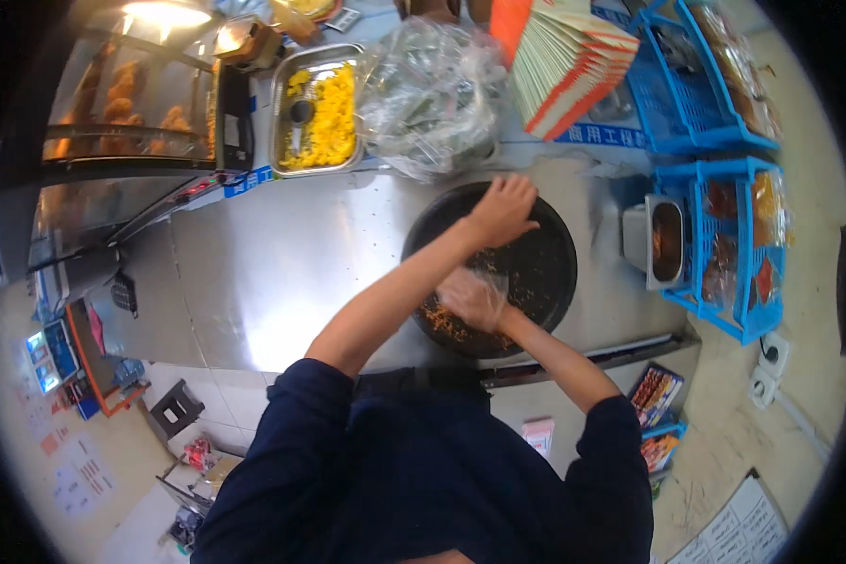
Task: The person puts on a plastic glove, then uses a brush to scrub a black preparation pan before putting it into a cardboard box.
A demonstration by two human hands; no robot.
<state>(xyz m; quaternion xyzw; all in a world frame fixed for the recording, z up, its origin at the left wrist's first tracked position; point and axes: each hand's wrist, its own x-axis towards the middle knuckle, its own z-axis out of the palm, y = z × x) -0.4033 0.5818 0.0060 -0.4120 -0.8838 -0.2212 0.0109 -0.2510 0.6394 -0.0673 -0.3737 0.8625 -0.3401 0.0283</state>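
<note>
A round black pan stands on the steel counter before me, with orange-brown crumbs scattered over its bottom, thickest at the near left. My left hand is at the far edge of the pan, palm down with its thumb apart; whether it grips the rim I cannot tell. Lower, inside the pan, my right hand wears a clear plastic glove, close beside the crumbs. Its fingers are blurred and partly hidden, so what they hold does not show. My left forearm reaches across above the pan's left part.
Behind the pan lie a bulky clear plastic bag and a stack of red-edged paper bags. A metal tray of yellow food is left of them, beside a lit glass display case. Blue baskets and a steel container stand right.
</note>
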